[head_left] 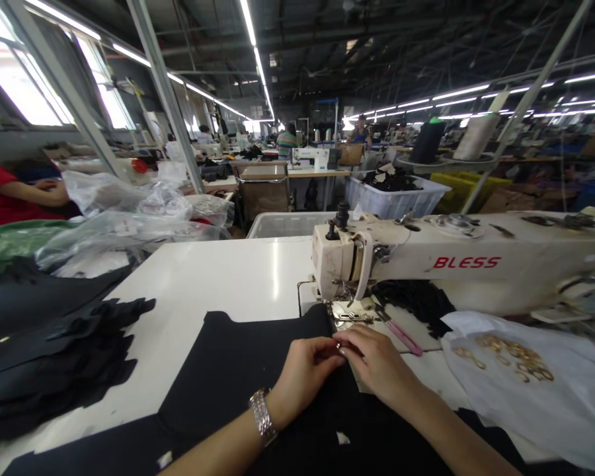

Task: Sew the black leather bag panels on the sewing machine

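My left hand [305, 370], with a metal watch [262, 415] at its wrist, is closed in a pinch. Its fingertips meet those of my right hand [374, 360], also pinched, around a small shiny metal piece [338, 346] whose shape is mostly hidden. Both hands are over the right edge of a flat black fabric panel [238, 370], just in front of the sewing machine's needle plate [350, 316]. The white sewing machine [406, 258] stands behind them. Pink-handled snips [404, 337] lie to the right of my right hand.
Gold metal rings [518, 357] lie on a white plastic bag [565, 410] at right. Stacked black pieces [54, 357] cover the table's left side. Plastic bags [129, 218] and a person in red [10, 192] are beyond. A crate [396, 198] holds dark scraps. Thread cones [476, 135] stand behind the machine.
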Demonstrator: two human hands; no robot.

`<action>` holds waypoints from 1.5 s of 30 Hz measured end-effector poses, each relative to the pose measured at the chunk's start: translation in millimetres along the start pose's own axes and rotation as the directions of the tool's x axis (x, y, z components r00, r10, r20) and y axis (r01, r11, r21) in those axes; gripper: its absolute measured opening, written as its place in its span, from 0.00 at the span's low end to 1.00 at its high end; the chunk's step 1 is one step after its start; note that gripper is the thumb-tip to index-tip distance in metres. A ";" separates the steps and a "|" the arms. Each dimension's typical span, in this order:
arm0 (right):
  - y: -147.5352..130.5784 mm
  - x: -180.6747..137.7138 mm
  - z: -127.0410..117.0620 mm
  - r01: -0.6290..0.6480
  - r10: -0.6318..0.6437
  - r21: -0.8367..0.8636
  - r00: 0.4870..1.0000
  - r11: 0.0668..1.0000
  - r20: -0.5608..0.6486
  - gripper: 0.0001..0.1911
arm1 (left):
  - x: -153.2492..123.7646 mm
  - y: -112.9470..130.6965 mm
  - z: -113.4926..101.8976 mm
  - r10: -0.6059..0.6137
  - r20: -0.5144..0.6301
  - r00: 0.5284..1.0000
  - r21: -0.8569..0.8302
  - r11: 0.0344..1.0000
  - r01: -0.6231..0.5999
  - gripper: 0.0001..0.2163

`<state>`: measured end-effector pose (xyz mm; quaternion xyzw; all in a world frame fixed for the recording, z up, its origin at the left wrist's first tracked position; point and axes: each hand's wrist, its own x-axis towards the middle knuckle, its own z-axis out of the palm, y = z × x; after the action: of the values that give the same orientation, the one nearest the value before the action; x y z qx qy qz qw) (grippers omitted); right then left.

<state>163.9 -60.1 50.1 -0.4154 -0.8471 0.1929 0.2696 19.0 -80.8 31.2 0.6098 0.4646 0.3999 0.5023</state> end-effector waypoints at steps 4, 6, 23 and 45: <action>5.7 3.0 1.5 -0.026 0.012 0.120 0.993 0.992 0.113 0.13 | 1.5 -7.0 -8.5 -0.084 0.008 0.996 -0.014 0.996 0.084 0.08; 9.1 0.7 3.5 -0.015 -0.005 0.164 0.993 0.986 0.121 0.17 | 2.4 -6.4 -12.7 -0.079 0.012 0.997 0.031 0.996 0.079 0.08; 23.2 -1.2 6.5 0.163 -0.155 0.055 0.981 0.985 -0.116 0.06 | 2.4 -2.5 -20.2 0.206 -0.022 0.978 0.297 0.936 -0.191 0.08; 18.9 -0.8 1.1 0.377 -0.362 0.102 0.922 0.920 -0.139 0.01 | 4.9 -4.9 -18.6 -0.294 0.279 0.914 -0.598 0.692 0.405 0.13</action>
<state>175.0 -49.9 38.6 -0.2405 -0.8789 0.1673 0.3765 1.6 -71.2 29.7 0.3300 0.3643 0.3806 0.7833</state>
